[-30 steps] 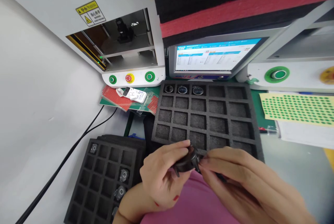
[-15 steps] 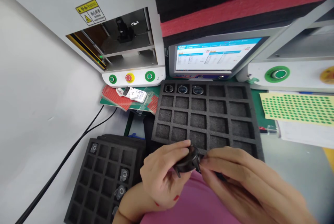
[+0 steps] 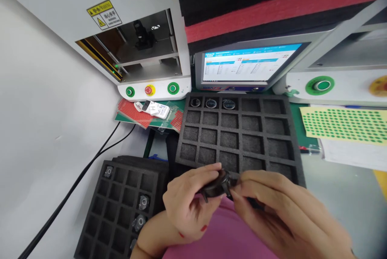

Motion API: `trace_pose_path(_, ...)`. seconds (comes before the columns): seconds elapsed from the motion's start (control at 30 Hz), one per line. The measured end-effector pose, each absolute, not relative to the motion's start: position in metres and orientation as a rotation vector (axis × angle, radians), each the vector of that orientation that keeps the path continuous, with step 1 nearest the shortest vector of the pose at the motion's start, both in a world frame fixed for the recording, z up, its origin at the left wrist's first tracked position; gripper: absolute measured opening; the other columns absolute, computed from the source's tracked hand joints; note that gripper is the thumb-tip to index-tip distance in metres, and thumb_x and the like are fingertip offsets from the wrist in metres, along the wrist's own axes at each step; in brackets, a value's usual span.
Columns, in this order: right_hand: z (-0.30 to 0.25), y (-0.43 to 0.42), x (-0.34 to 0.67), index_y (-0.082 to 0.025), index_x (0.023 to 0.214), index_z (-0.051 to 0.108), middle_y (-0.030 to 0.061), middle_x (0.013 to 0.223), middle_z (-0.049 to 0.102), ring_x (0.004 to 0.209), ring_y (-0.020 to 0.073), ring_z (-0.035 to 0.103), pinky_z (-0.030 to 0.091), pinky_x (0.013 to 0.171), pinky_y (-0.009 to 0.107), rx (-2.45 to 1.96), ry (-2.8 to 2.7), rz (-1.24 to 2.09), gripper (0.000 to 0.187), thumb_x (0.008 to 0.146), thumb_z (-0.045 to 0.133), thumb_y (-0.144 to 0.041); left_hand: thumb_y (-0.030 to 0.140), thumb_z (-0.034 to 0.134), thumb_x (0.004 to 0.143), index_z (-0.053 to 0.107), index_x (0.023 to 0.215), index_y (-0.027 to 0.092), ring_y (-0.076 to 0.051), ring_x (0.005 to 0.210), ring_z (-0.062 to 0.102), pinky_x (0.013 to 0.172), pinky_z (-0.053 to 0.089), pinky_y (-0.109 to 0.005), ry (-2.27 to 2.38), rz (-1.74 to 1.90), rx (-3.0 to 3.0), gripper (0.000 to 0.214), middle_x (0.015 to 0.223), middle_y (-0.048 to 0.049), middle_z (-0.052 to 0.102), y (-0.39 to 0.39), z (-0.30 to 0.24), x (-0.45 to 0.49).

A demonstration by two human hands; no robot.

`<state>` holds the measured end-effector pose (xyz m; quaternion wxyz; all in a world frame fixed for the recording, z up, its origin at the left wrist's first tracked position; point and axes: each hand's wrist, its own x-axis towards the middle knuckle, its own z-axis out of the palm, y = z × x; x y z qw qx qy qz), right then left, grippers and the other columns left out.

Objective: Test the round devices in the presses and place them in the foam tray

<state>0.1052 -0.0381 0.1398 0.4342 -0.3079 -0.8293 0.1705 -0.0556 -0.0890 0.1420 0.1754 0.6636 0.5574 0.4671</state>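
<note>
My left hand [image 3: 190, 202] is closed around a dark round watch case [image 3: 215, 186], thumb and fingers on its rim. The case is tilted, with its lugs pointing down and to the right. My right hand [image 3: 278, 206] pinches a dark strap-like piece [image 3: 255, 203] against the lug side of the case; most of that piece is hidden by the fingers. Just beyond both hands lies a black foam tray [image 3: 242, 128] with square pockets. Three round watch parts [image 3: 211, 103] sit in its back row.
At lower left, a stack of foam trays [image 3: 116, 206] holds several watch parts [image 3: 144, 202]. A machine with buttons [image 3: 148, 90] stands behind, beside a monitor [image 3: 250, 65]. Black and red foam [image 3: 272, 13] overhangs the monitor. Green dot stickers [image 3: 344, 126] lie right; a white labelled device [image 3: 155, 109] lies left.
The watch case has turned very slightly in my left hand, and my right fingers have shifted a little at its lug. The trays have not moved.
</note>
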Motion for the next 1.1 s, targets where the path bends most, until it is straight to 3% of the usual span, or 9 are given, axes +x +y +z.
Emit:
trace_pose_path(0.2, 0.139, -0.038, 0.109, -0.014, 0.087, 0.060, 0.0049, 0.072, 0.070, 0.061, 0.0096, 0.068, 0.056, 0.056, 0.016, -0.704, -2.079, 0.442, 0.014, 0.090, 0.052, -0.003, 0.011, 0.064, 0.083, 0.063, 0.105, 0.017, -0.019, 0.087, 0.075, 0.078, 0.062, -0.023, 1.535, 1.370, 1.907, 0.023, 0.099, -0.0095, 0.077, -0.088, 0.139, -0.056)
trace_pose_path(0.57, 0.128, -0.050, 0.106, -0.018, 0.093, 0.062, 0.0014, 0.075, 0.066, 0.061, 0.0094, 0.064, 0.055, 0.057, 0.019, -0.787, -1.948, 0.521, 0.014, 0.095, 0.051, -0.009, 0.009, 0.063, 0.083, 0.062, 0.108, 0.016, -0.020, 0.090, 0.074, 0.079, 0.063, -0.025, 1.502, 1.351, 1.917, 0.025, 0.102, -0.0111, 0.076, -0.090, 0.137, -0.058)
trace_pose_path(1.1, 0.136, -0.040, 0.112, -0.015, 0.096, 0.059, 0.0051, 0.078, 0.069, 0.071, 0.0100, 0.069, 0.057, 0.067, 0.016, -0.673, -2.133, 0.518, 0.009, 0.096, 0.050, -0.013, 0.009, 0.065, 0.083, 0.062, 0.105, 0.014, -0.018, 0.092, 0.073, 0.083, 0.060, -0.021, 1.478, 1.343, 1.940, 0.023, 0.102, -0.0117, 0.076, -0.091, 0.137, -0.060)
